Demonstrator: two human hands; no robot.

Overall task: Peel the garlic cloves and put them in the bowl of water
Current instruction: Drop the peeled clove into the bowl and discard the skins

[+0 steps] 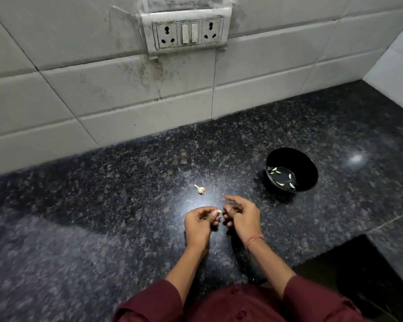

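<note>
Round black bowl [291,169], right of centre on the tabletop [126,182]: water, several peeled pale garlic cloves [274,169]. Left hand [199,223] and right hand [242,214] together pinch one small garlic clove [218,212], lower centre.

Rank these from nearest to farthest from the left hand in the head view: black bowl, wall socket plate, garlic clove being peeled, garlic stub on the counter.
1. garlic clove: pinched at the fingertips of the left hand, with the right hand on it too.
2. garlic stub: on the counter, just beyond the hand.
3. black bowl: farther off, to the right.
4. wall socket plate: high at the back.
</note>
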